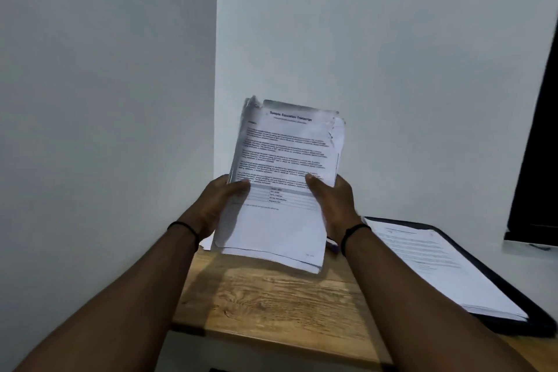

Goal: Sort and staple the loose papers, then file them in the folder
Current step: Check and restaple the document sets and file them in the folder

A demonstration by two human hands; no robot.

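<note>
A stack of loose printed papers [283, 160] is held upright above the wooden table [271, 305], its top sheet headed "Sample Education Transcript". My left hand [220, 202] grips the stack's left edge with the thumb on the front. My right hand [335, 199] grips the right edge the same way. The sheets' edges are uneven and the upper corners look worn. An open black folder [513, 290] lies on the table to the right, with a pile of printed pages [437, 266] lying in it. No stapler is visible.
White walls meet in a corner just behind the table. A dark panel [540, 160] stands at the far right edge. A small bit of paper [206, 243] peeks out on the table behind the held stack.
</note>
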